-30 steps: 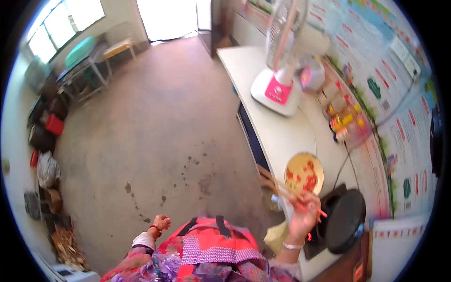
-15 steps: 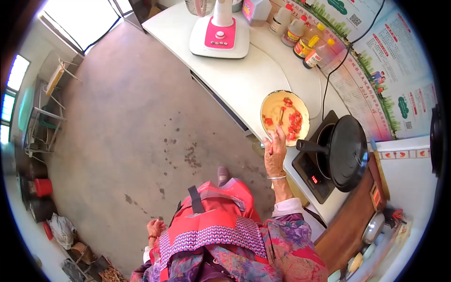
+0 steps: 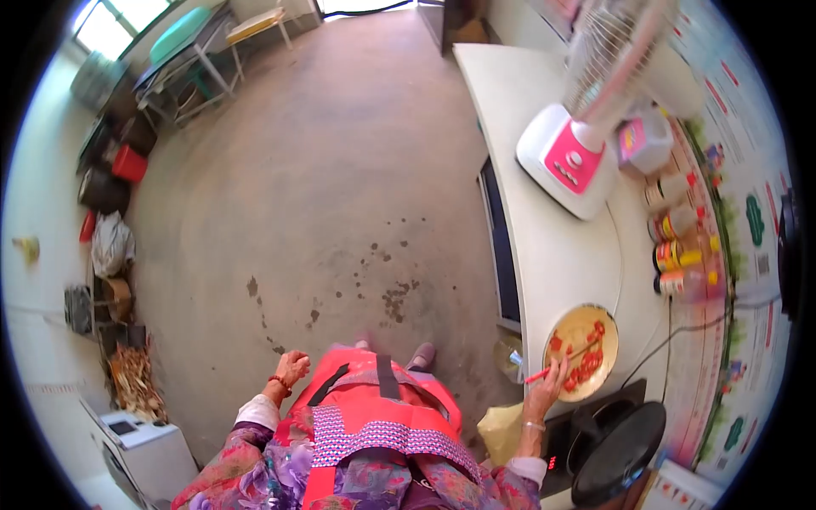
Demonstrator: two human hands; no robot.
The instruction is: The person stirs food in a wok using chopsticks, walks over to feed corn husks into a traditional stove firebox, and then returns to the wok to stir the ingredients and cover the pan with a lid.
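My right hand [image 3: 548, 384] is at the near left rim of a cream bowl [image 3: 559, 331], closed on a slim utensil with a red end [image 3: 537, 375]. Its other end reaches into the bowl, among chopped red pieces [image 3: 586, 367] that look like tomato. A silver bangle circles that wrist. My left hand [image 3: 293, 367] is held over the floor beside my red apron [image 3: 382, 416], its fingers loosely bent with nothing in them. Right of my right hand, a black lid [image 3: 620, 450] leans over a dark pan on the induction cooker [image 3: 557, 442], whose red display is lit.
The white counter [image 3: 544, 246] carries a pink and white fan [image 3: 571, 161], a jug [image 3: 643, 140] and several sauce bottles [image 3: 680, 223]. A cable runs by the bowl. Across the wet-spotted floor [image 3: 365, 195] are a red bucket [image 3: 129, 163], firewood [image 3: 136, 382] and a white appliance [image 3: 153, 446].
My view has swung left, so the counter, fan and bowl sit further right and lower. My left hand shows more fully, lifted beside the apron. My right hand keeps hold of the utensil at the bowl.
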